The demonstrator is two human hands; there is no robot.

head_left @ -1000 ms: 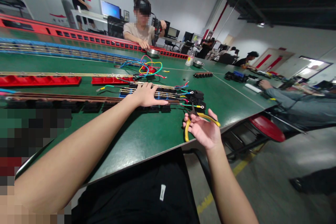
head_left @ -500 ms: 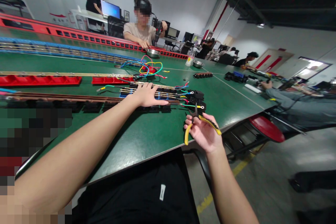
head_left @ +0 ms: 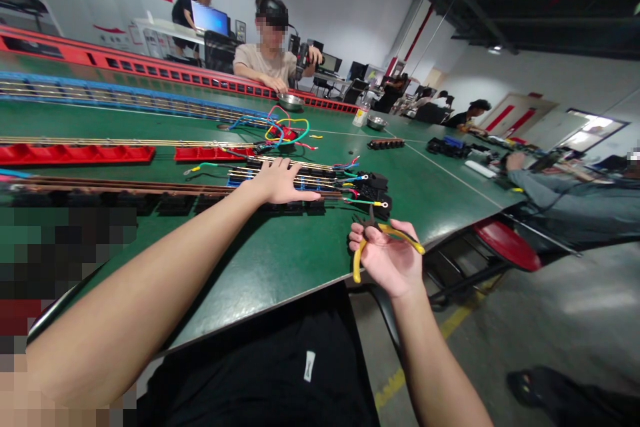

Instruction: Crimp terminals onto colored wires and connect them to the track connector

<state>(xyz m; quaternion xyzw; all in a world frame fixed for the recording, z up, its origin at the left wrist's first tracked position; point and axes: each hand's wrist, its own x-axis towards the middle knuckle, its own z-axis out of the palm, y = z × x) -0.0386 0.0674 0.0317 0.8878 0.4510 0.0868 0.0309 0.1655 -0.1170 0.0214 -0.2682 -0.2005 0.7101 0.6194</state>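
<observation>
My left hand (head_left: 281,181) lies with fingers spread across long rail strips, pressing on the brown rails (head_left: 140,187) and a short blue section (head_left: 317,180). Yellow-handled pliers (head_left: 370,220) are held in my right hand (head_left: 395,260), palm up, their handles spread and jaws apart. The pliers' tips point toward a green wire (head_left: 363,202) that ends in a ring terminal (head_left: 385,204), a little way off. Beside it, other short coloured wires with terminals come out near black end blocks (head_left: 375,180).
Red trays (head_left: 75,152) and a long blue rail (head_left: 125,99) lie farther back on the green table (head_left: 280,267). A coil of wires (head_left: 287,130), a bottle (head_left: 361,113) and metal bowls (head_left: 376,123) stand beyond. Across the table a person holds a power drill (head_left: 303,61).
My right hand and the pliers have moved slightly down, away from the ring terminal. My left hand has stayed in place.
</observation>
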